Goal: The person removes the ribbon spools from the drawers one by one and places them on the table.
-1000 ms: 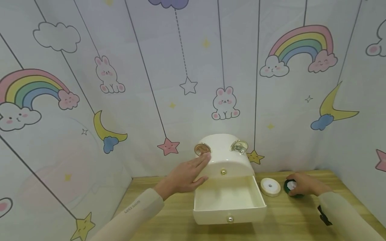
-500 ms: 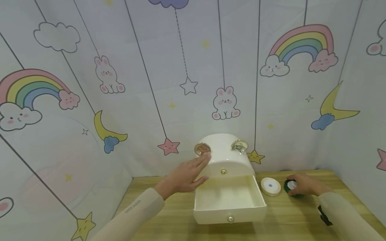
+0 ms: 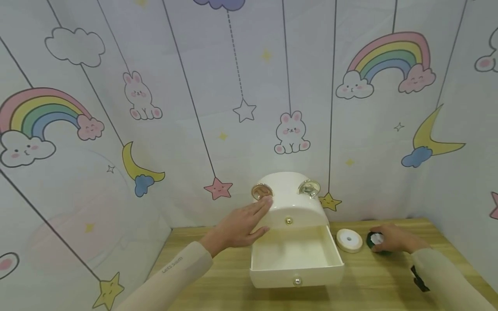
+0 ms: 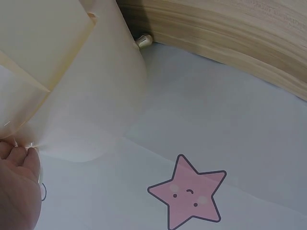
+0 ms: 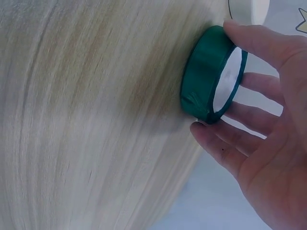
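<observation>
A cream storage box [image 3: 285, 183] with two shiny round ears stands on the table, its lower drawer [image 3: 295, 276] pulled out. My left hand [image 3: 239, 226] rests its extended fingers on the curved top, by the left ear. To the right of the box, my right hand [image 3: 393, 238] holds a roll of dark green ribbon [image 5: 204, 72] on the tabletop. The right wrist view shows the thumb at one edge of the roll and fingers at the other. Between box and green roll lies a roll of cream-white ribbon [image 3: 354, 247], flat and untouched.
The wood-grain table [image 3: 225, 280] meets a printed fabric backdrop [image 3: 218, 151] right behind the box, with more fabric at both sides. A small black item [image 3: 419, 278] sits beside my right sleeve. The drawer juts forward on a round knob [image 3: 297, 281] side.
</observation>
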Tool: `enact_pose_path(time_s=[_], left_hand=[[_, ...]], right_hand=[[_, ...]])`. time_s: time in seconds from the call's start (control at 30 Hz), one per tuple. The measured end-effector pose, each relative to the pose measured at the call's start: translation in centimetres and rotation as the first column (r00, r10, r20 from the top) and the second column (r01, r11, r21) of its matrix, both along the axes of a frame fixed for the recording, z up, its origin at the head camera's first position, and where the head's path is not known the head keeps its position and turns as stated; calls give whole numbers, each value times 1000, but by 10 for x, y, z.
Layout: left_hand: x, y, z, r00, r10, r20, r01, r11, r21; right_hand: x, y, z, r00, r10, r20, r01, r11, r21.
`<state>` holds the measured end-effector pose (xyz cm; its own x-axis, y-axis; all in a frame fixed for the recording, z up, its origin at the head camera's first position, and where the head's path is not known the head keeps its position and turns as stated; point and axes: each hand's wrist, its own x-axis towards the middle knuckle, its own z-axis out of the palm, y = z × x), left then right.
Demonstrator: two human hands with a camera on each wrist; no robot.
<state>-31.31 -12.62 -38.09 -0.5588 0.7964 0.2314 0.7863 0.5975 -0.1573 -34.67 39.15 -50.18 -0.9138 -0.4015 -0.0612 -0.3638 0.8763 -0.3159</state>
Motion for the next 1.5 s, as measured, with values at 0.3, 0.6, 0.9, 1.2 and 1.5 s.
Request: enact_pose_path(time_s=[0.3,0.6,0.9,1.2,1.5], left_hand=[[-1,0,0,1000,-4,-15,4,1000,-7],[0,0,1,1000,-14,-17,14,1000,1],[1,-1,0,1000,-12,-17,13,1000,6],[0,-2,-2,999,-23,-26,23,1000,5],[2,-2,-3,999,-29,-41,29,999,13]], right_hand=[[7,-3,-3,994,-4,-110,8,999,39],[12,-12,6,959,7,-283,0,1000,24],[29,-32,27,946,-56,-319,43,998,-49],[59,-51,44,934,-113,-338,63,986,-157],[84,-78,60,880,-58,-471,-45,978,-205]])
